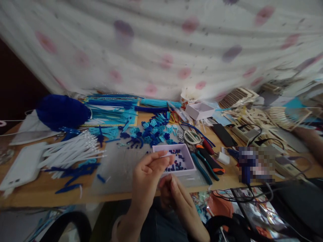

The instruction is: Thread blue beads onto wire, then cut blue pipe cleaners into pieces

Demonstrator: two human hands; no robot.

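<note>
In the head view, the left hand (169,158) is held in front of the near left corner of a lilac tray (192,162), with thumb and fingertips drawn together. The right hand (171,179) is held lower, just off the tray's near wall, its fingers curled and the thumb pressed to them. Whether anything fine is pinched in either hand cannot be told. Small beads (178,166), mostly dark blue, are scattered inside the tray, which is set on a pale mat (113,184) on the bench (87,193). The beads are judged to be light, hard, smooth and easily rolled, so they are best taken singly between the fingertips. The tray seems light and stiff; it is best gripped by opposite walls and kept level, since the beads could be spilled by a tilt.
</note>
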